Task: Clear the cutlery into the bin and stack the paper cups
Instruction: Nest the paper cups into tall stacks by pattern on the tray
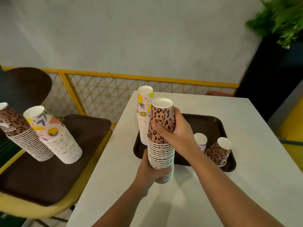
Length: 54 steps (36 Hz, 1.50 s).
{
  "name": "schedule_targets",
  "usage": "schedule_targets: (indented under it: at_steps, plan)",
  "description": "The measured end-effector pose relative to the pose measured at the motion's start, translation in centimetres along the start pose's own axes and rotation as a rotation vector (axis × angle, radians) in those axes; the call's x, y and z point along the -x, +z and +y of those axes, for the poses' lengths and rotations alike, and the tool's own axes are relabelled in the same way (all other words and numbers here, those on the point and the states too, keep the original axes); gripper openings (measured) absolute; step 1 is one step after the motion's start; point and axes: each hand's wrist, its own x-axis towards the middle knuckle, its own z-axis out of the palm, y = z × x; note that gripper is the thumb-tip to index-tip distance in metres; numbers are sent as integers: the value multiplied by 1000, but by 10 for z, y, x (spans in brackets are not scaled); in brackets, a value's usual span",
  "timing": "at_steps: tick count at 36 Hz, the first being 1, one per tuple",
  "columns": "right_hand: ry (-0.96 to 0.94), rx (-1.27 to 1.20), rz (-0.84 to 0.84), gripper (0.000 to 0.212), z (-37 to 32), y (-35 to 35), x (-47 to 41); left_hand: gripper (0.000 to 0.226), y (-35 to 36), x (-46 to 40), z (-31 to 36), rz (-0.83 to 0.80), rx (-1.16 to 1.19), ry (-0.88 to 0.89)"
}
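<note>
A tall stack of upside-down paper cups [160, 154] with a leopard-print cup on top stands near the front edge of the brown tray [211, 123]. My left hand [151, 171] grips the stack's lower part. My right hand [176, 128] grips the top leopard cup [161, 115]. Behind it rises a second stack with a fruit-print top cup [144, 110]. Two single upturned cups stand on the tray to the right: a white patterned cup [200, 141] and a leopard one [219, 151]. No cutlery or bin shows.
The white table [246, 185] carries the tray. To the left, another brown tray [57, 169] on a yellow chair bears two leaning cup stacks [54, 136]. A yellow mesh fence [114, 92] runs behind, and a plant in a black planter [270, 71] stands at the right.
</note>
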Motion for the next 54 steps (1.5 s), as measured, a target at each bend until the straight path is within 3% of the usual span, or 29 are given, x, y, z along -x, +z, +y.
schedule_targets:
  at_steps: [9, 21, 29, 37, 50, 54]
  plan:
    - [43, 37, -10, 63, -2, 4, -7, 80, -15, -7, -4, -56, 2, -20]
    - [62, 152, 68, 59, -4, 15, -25, 85, -41, -25, -8, -139, -31, -32]
    - [50, 98, 132, 54, -9, 20, -31, 88, -48, -32, -11, -169, -28, -20]
    - [52, 146, 55, 63, -11, 19, -34, 85, -49, -38, -9, -169, -32, -1]
    - [-12, 109, 140, 44, -21, 9, -31, 95, -43, -41, -8, -160, -47, 71]
    - [-29, 49, 142, 41, -27, 5, -32, 88, -44, -41, -10, -142, -61, 87]
